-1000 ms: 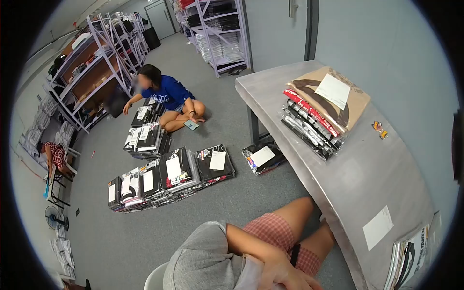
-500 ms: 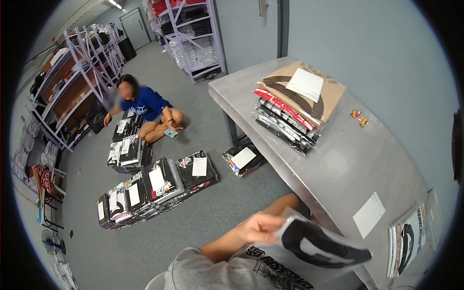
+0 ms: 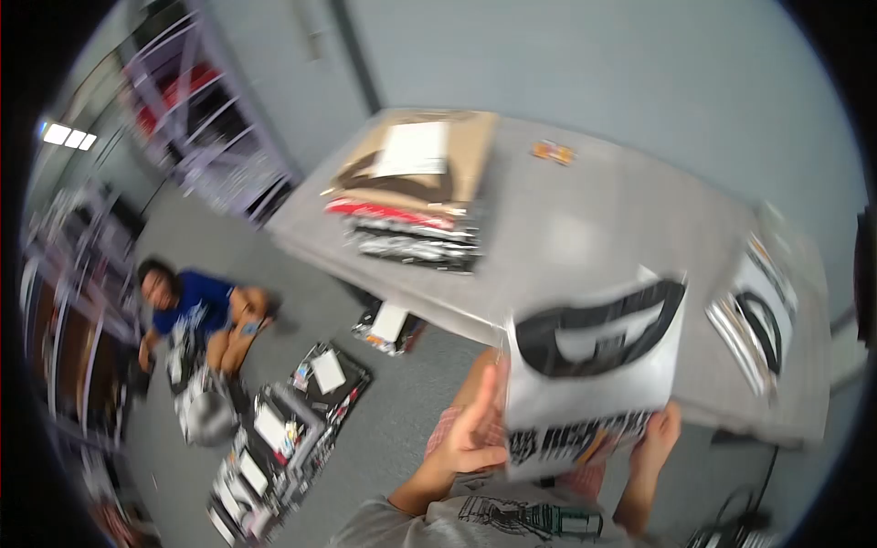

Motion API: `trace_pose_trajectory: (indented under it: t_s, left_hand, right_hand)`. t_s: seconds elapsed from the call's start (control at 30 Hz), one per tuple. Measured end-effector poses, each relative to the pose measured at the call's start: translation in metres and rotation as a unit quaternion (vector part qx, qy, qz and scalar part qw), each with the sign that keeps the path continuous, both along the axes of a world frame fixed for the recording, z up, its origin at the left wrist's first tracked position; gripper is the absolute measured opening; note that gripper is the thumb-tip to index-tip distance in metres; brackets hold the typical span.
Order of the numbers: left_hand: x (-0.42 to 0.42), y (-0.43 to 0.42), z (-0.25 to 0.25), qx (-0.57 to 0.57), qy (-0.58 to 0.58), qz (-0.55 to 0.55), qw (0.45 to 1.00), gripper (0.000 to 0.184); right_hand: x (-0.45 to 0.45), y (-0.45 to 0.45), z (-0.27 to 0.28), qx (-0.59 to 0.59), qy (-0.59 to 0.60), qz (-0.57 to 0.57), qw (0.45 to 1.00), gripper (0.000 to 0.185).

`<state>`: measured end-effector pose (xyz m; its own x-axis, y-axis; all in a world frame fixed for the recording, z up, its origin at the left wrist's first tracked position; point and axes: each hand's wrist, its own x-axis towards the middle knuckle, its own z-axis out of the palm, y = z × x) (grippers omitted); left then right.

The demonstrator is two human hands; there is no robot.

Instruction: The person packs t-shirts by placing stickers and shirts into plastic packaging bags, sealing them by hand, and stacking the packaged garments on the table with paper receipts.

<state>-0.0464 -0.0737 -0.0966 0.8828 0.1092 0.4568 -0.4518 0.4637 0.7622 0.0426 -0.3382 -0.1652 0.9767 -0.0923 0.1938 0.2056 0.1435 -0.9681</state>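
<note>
A folded white T-shirt [image 3: 594, 384] in clear plastic, with a black neckline shape and dark lettering, is held up before my body, its top near the table's front edge. My right hand [image 3: 656, 440] grips its lower right side; some fingers are hidden behind it. At the left edge is my left hand [image 3: 468, 437], fingers stretched upward and thumb apart, the thumb tip near or touching the package. Motion blur hides the exact contact. Behind the shirt, a white card [image 3: 647, 274] partly shows on the table.
The grey table [image 3: 566, 228] bears a stack of bagged garments [image 3: 406, 219], small orange wrappers [image 3: 554, 152] and another bagged pile [image 3: 754, 315]. More garment stacks [image 3: 274, 438] lie on the floor at left, near a seated person in blue [image 3: 203, 301]. Shelves [image 3: 206, 110] stand behind.
The view has turned right toward the table. The shirt, earlier tilted in one hand, now stands facing me with my right hand on it. My left hand's fingers have spread.
</note>
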Motion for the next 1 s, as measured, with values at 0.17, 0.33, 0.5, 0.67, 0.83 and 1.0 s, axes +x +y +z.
trace_pose_trajectory:
  t_s: [0.17,0.33,0.5,0.67,0.83,1.0]
  left_hand:
    - [0.021,-0.001,-0.007,0.071,0.020,-0.048,0.996,0.076]
    - [0.022,-0.004,-0.054,0.134,0.128,-0.191,0.964,0.060]
    - [0.014,-0.015,-0.092,0.120,0.254,-0.248,0.927,0.051]
    - [0.011,-0.023,-0.101,0.123,0.302,-0.260,0.909,0.048]
    - [0.014,-0.026,-0.107,0.123,0.364,-0.272,0.882,0.047]
    - [0.018,-0.030,-0.105,0.135,0.391,-0.278,0.867,0.042]
  right_hand:
    - [0.079,-0.059,0.077,0.115,-0.151,-0.166,0.968,0.026]
    - [0.173,-0.149,0.116,0.137,-0.116,-0.293,0.939,0.019]
    - [0.224,-0.249,0.073,0.036,-0.025,-0.346,0.937,0.011]
    - [0.221,-0.267,0.073,-0.223,0.090,-0.395,0.887,0.014]
    - [0.211,-0.254,0.079,-0.428,0.148,-0.426,0.783,0.025]
    - [0.210,-0.243,0.082,-0.418,0.172,-0.426,0.784,0.027]
